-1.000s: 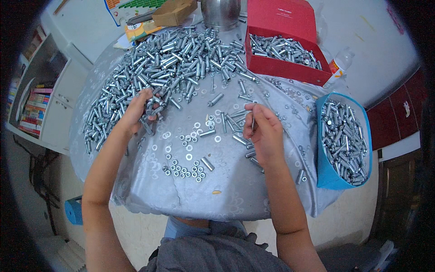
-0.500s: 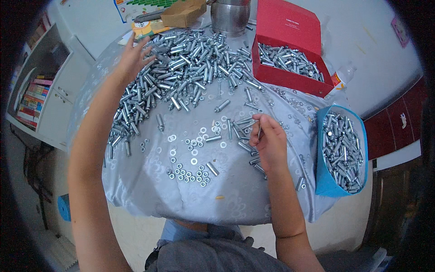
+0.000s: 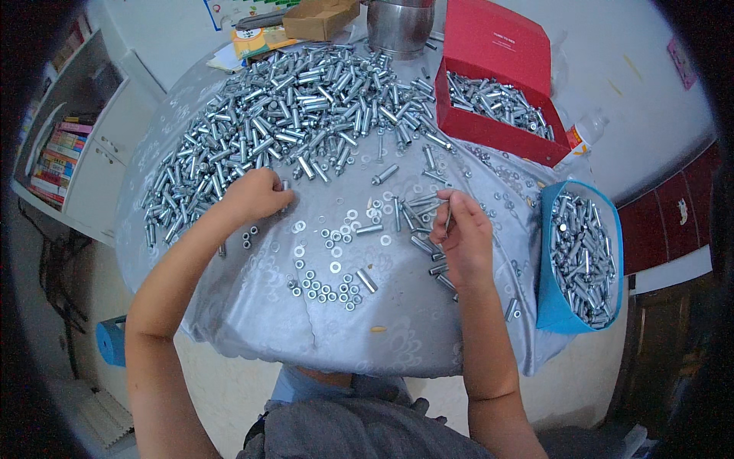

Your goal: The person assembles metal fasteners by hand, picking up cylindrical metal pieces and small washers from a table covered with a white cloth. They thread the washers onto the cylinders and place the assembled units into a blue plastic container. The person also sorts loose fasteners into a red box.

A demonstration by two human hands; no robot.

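Observation:
A big heap of silver expansion bolts (image 3: pixel 306 107) spreads over the far and left part of the cloth-covered table. My left hand (image 3: pixel 256 193) is closed at the heap's near edge. The end of one expansion bolt (image 3: pixel 286 185) shows at its fingertips; the rest is hidden by the fingers. My right hand (image 3: pixel 466 237) is raised over the right side, thumb and fingers pinched on a slim bolt (image 3: pixel 448 216), seen only in part. Beside it lie several bolts (image 3: pixel 417 210). Hex nuts (image 3: pixel 327 291) and flat washers (image 3: pixel 335 267) are scattered between my hands, with a loose metal sleeve (image 3: pixel 367 281) near the nuts.
An open red box (image 3: pixel 501 145) of bolts stands far right, and a blue fabric bin (image 3: pixel 547 291) full of bolts nearer. At the back are a metal pot (image 3: pixel 399 30), a cardboard tray (image 3: pixel 321 19) and a yellow packet (image 3: pixel 260 42). A plastic bottle (image 3: pixel 585 130) lies behind the red box.
My left hand has come down from above the heap's far left to its near edge and closed on a bolt there. My right hand keeps its pinch almost in place.

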